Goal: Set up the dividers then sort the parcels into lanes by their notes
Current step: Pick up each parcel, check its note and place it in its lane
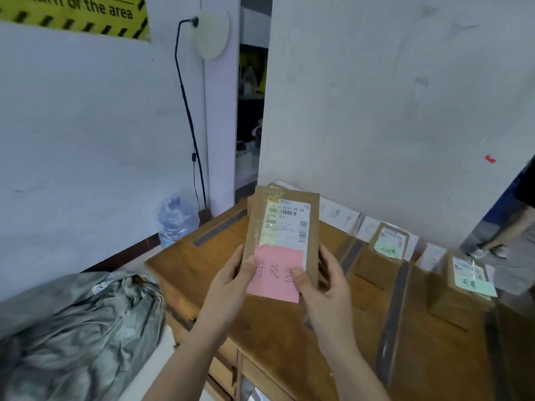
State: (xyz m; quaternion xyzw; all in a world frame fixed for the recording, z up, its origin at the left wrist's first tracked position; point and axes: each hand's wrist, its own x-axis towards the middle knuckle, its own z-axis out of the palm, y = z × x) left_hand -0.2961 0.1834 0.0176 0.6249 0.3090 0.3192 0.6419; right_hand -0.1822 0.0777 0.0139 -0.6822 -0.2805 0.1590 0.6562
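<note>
I hold a flat brown parcel (282, 227) upright over the wooden table (272, 337). A white shipping label and a pink handwritten note (275, 273) are stuck on its front. My left hand (231, 282) grips its lower left edge, thumb on the note. My right hand (324, 282) grips the lower right edge, thumb on the note too. Grey tape strips (393, 319) run across the table as dividers. A box with a green note (385, 256) sits in one lane, and a second box with a green note (463, 287) sits further right. White lane cards (340, 217) lean against the wall.
A grey sack (78, 334) lies on the floor at the left. Near the table's far left corner stands a large water bottle (176, 219), with a floor lamp (191, 111) behind it. A person's legs (500, 227) show at the right edge.
</note>
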